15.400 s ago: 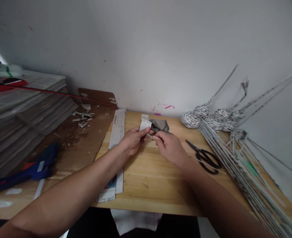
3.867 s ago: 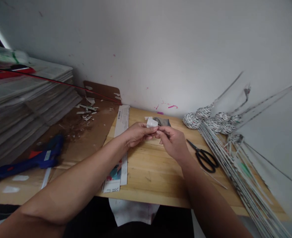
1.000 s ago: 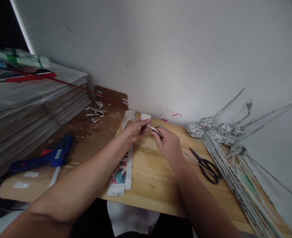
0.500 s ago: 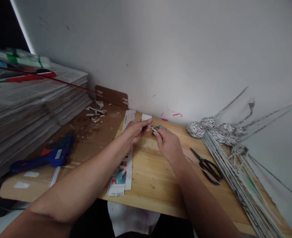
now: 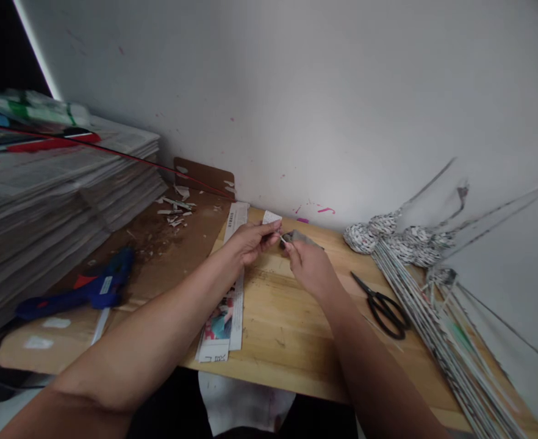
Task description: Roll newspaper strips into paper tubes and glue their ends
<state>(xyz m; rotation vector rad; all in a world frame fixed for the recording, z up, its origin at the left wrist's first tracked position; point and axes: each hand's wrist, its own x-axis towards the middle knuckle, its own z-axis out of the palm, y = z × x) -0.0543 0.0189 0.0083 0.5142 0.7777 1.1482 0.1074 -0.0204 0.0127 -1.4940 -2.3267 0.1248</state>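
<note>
Logged: pale wooden worktop (image 5: pixel 287 317); open-handled black scissors (image 5: pixel 383 308) on its right side. Over its far half, observed left hand (image 5: pixel 252 241) with grip pinched closed on printed white paper strip (image 5: pixel 271 217), right hand (image 5: pixel 312 265) with grip pinched closed on thin pale rod (image 5: pixel 283 239).

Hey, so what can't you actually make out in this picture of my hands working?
All in the head view:
White paper: lower part hidden by the left hand.
Thin stick: partly hidden by the right hand.
Grey cloth: partly behind that hand.
Paper rods: near ends cut off by the bottom edge.
Newspaper stack: print too small and blurred.
</note>
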